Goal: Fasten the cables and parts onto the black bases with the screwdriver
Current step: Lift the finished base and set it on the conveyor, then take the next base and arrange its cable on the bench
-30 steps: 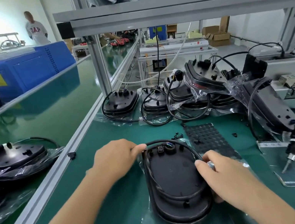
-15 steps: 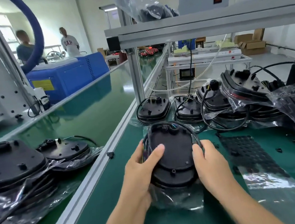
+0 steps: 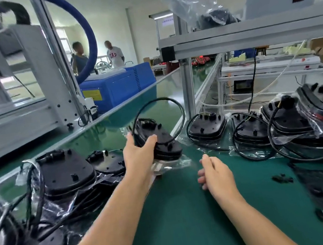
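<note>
Far left: bagged black bases stacked on the conveyor. Centre: left hand grips one black base, lifted and tilted above the bench edge, its cable looping overhead. Right hand hovers near, fingers loosely curled, holding nothing. Far right: more bases.

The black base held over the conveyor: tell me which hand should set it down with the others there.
Left. The left hand already grips the black base above the conveyor, beside the stacked bases on that side. The right hand holds nothing and hangs over the green bench, farther off.
</note>
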`<state>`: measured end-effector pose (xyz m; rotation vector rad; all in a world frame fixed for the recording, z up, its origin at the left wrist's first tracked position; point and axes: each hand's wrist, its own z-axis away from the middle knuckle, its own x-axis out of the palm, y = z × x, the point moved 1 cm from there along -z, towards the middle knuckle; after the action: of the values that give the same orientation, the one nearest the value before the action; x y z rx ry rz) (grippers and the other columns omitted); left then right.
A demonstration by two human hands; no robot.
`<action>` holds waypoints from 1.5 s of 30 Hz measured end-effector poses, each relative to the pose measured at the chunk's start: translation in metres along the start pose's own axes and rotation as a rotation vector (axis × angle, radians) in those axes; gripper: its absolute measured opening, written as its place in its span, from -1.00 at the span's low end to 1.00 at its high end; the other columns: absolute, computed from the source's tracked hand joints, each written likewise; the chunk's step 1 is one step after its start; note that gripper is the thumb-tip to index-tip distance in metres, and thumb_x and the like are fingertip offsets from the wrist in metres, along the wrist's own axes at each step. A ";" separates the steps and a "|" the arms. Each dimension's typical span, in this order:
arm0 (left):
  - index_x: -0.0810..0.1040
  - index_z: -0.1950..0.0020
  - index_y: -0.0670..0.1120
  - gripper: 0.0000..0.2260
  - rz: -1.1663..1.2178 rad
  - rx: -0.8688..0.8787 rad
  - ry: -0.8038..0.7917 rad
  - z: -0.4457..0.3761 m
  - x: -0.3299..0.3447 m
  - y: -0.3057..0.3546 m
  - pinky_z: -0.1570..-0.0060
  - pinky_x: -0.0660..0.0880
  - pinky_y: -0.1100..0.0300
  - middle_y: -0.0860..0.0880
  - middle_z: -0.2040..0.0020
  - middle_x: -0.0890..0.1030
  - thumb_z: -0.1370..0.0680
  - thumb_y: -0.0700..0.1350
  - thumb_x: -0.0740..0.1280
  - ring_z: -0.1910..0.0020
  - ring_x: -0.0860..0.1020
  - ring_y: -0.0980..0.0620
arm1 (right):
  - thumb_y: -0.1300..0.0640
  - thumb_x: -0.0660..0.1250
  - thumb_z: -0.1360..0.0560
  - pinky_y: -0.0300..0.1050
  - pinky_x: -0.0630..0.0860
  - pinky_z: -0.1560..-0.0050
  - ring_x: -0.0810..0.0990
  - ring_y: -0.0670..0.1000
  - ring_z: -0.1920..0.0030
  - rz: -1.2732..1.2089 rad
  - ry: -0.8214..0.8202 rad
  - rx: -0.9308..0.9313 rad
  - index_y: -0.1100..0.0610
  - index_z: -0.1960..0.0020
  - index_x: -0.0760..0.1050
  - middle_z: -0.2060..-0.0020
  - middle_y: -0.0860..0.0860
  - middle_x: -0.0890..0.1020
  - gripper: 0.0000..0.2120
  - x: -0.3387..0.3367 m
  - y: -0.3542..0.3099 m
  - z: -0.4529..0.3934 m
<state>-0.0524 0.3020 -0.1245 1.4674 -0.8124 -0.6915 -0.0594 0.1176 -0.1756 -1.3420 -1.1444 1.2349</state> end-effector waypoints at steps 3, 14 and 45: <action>0.19 -0.54 -0.03 -0.19 -0.117 -0.035 0.117 -0.048 -0.009 0.017 -0.20 0.50 -0.12 -0.05 -0.39 0.44 -0.34 0.11 0.41 -0.20 0.54 -0.14 | -0.01 0.13 -0.64 -0.28 0.47 0.45 0.50 -0.21 0.50 0.042 0.011 -0.038 0.19 0.09 0.49 0.31 0.01 0.57 -0.68 0.001 0.007 0.001; 0.27 -0.33 -0.16 -0.49 -0.106 -0.226 0.325 -0.124 -0.019 0.000 -0.07 0.57 -0.16 -0.22 -0.22 0.52 -0.46 -0.07 0.37 -0.08 0.60 -0.24 | 0.00 0.16 -0.61 -0.07 0.52 0.23 0.55 -0.21 0.42 0.115 -0.038 -0.091 0.08 0.15 0.53 0.33 -0.03 0.59 -0.73 0.000 0.013 0.002; 0.48 -0.25 -0.18 -0.64 -1.183 0.559 -0.090 -0.053 0.200 0.012 -0.30 0.33 -0.09 -0.27 -0.31 0.45 -0.54 -0.02 0.22 -0.34 0.35 -0.27 | 0.15 0.28 -0.55 -0.30 0.41 0.41 0.51 -0.14 0.47 0.049 0.151 0.002 0.06 0.21 0.59 0.38 -0.06 0.64 -0.82 -0.148 0.004 0.022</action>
<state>0.1044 0.1684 -0.0986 2.4420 -0.0952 -1.4756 -0.0887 -0.0291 -0.1643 -1.4442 -1.0089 1.1480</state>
